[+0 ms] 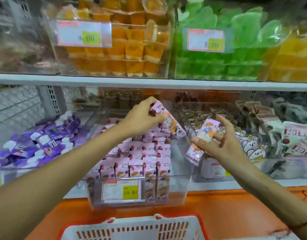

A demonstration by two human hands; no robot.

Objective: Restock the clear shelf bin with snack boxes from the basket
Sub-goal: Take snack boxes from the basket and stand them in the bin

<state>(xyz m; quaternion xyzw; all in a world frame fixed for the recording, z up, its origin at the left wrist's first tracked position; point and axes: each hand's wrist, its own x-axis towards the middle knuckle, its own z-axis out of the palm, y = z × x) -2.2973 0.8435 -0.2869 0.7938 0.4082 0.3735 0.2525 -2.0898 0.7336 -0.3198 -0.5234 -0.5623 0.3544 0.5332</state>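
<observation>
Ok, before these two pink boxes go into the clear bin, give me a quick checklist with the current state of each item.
1. Left hand grips a pink printed snack box by its upper end: ok.
2. Right hand secure on the second pink snack box: not ok, thumb under it, fingers spread.
3. Free gap at the right side of the clear plastic shelf bin: ok.
4. Stacked pink boxes in rows: ok.
5. Left-held box upright for the gap: not ok, tilted.
6. More stock in the white basket with a red rim: cannot tell.
</observation>
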